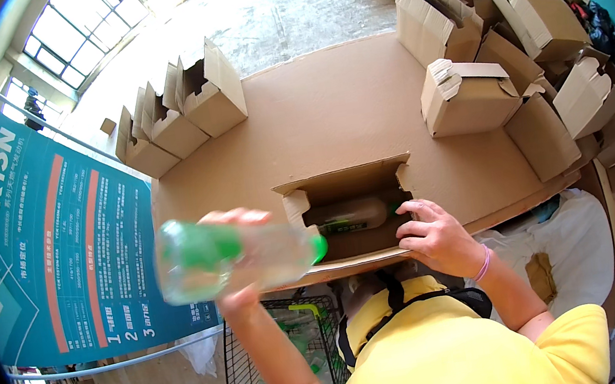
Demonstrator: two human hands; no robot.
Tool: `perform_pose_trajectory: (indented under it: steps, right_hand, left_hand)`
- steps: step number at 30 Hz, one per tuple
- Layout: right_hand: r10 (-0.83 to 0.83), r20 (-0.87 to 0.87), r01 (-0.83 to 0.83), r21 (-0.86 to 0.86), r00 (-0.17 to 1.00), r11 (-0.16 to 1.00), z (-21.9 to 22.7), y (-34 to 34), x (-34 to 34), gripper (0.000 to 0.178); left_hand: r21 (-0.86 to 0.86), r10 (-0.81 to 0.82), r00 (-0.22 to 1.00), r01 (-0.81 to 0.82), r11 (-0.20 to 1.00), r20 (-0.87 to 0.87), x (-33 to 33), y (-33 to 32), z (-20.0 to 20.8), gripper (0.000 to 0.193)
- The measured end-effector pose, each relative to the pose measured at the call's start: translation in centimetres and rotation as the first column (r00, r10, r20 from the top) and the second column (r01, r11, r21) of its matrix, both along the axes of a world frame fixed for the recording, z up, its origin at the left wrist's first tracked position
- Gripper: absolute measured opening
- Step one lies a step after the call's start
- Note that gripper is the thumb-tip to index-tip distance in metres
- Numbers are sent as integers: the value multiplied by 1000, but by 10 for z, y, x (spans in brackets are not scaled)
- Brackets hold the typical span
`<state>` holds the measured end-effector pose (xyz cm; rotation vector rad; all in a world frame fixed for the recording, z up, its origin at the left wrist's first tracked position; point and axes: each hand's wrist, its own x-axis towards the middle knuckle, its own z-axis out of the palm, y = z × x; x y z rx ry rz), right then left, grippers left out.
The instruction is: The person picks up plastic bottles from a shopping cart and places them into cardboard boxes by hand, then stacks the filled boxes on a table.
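Green-capped bottle (232, 258), wrapped by left hand's (240, 297) fingers, lies left of open box (296, 209), long axis left-right, cap boxward; right hand (437, 232) nearer box, fingers bent at right edge, grip unclear.

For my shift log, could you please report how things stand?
Left fingers round clear bottle. Right fingers at right end of open box. Second bottle lying inside.

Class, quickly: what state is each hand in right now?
Left hand: closed around a clear, green-capped bottle.
Right hand: fingers at the right edge of the open cardboard box; grip cannot be told.
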<state>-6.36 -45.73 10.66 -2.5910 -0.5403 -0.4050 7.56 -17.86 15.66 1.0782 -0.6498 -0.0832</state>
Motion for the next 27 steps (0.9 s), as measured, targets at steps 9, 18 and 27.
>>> perform_pose_trajectory:
  steps: [9, 18, 27]
  right_hand:
    - [-102, 147, 88, 98, 984, 991, -9, -8, -3, 13]
    - [42, 120, -66, 208, 992, 976, -17, -17, -5, 13]
    - [73, 155, -105, 208, 985, 972, -22, -23, 3, 16]
  left_hand:
    - [958, -510, 859, 109, 266, 44, 27, -115, -12, 69]
    - [927, -822, 470, -23, -376, -322, 32, -162, -115, 70]
    - [990, -727, 685, -124, -62, 41, 10, -165, -167, 20]
